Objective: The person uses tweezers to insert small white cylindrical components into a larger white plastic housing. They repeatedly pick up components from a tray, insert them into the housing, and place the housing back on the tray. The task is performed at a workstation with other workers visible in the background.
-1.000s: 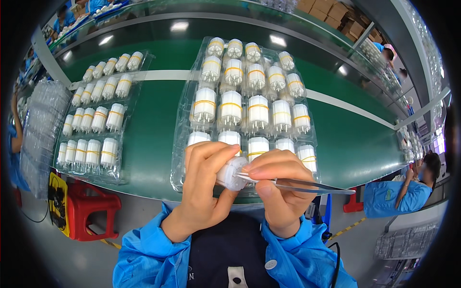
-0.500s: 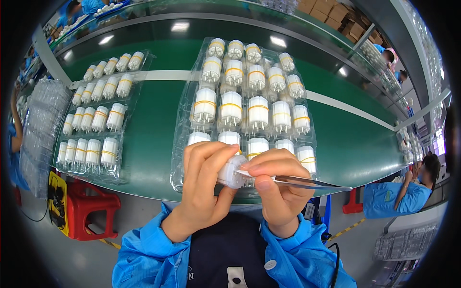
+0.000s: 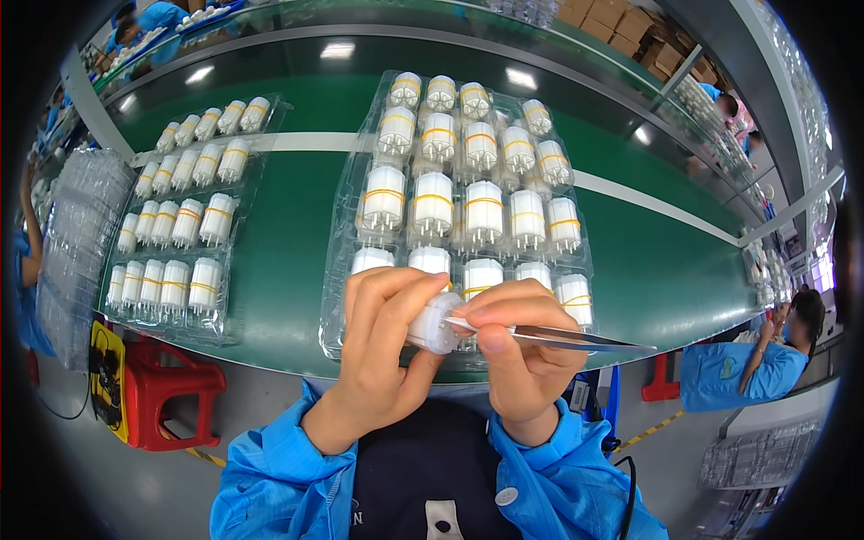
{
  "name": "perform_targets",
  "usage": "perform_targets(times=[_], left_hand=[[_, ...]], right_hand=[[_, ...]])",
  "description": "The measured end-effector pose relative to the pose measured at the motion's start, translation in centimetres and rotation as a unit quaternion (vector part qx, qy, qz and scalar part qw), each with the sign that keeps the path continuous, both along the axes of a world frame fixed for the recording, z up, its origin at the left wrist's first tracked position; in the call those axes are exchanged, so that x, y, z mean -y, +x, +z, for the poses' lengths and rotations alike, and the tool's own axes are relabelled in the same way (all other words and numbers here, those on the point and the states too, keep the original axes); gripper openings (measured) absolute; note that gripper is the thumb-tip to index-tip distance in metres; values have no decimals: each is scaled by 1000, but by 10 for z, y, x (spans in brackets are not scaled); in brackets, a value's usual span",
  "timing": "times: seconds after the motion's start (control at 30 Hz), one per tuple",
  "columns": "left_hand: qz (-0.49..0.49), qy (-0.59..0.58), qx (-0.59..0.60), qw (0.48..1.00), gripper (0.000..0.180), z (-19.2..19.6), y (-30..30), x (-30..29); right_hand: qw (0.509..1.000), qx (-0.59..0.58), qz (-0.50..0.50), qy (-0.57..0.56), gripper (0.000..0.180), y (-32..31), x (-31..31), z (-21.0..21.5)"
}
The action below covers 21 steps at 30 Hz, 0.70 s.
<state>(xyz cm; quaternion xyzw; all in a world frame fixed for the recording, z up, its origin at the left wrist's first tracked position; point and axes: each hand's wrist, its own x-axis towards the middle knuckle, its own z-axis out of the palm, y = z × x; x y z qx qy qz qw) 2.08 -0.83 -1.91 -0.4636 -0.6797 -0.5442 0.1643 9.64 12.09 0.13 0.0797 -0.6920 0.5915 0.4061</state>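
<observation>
My left hand (image 3: 382, 337) is closed around a white cylindrical plug part (image 3: 436, 322), with its end turned toward my right hand. In my right hand (image 3: 526, 351), pinched between thumb and fingers, is a pair of metal tweezers (image 3: 585, 340). Their pale tip reaches the end face of the white part; any small piece at that tip is too small to make out. Just beyond both hands lies a clear plastic tray (image 3: 346, 261) with several rows of white plug parts (image 3: 484, 212), most bearing a yellow band and metal pins.
To the left on the green table (image 3: 297, 211) rests another clear tray (image 3: 243, 189) of similar parts. A stack of empty clear trays (image 3: 85, 252) stands at the far left. Red stools (image 3: 171, 391) are below the table edge. At right, a person in blue (image 3: 742, 369) sits nearby.
The tweezers have tilted very slightly in my right hand, their back end rising a little. My left hand keeps the white part in the same place.
</observation>
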Motion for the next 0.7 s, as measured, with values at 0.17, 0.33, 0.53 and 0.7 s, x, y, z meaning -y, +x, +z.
perform_targets(times=[0.17,0.33,0.53,0.7], left_hand=[[0,-5,3,1000,62,-1,-1,1],[-3,-5,1,1000,62,1,0,1],[-2,-9,1,1000,60,2,0,0],[10,-13,-22,1000,58,-1,-2,-1]], right_hand=[[1000,24,6,18,11,0,-2,5],[1000,9,11,11,10,0,-4,3],[1000,23,0,12,11,0,-3,5],[993,21,-19,116,13,-2,-6,13]])
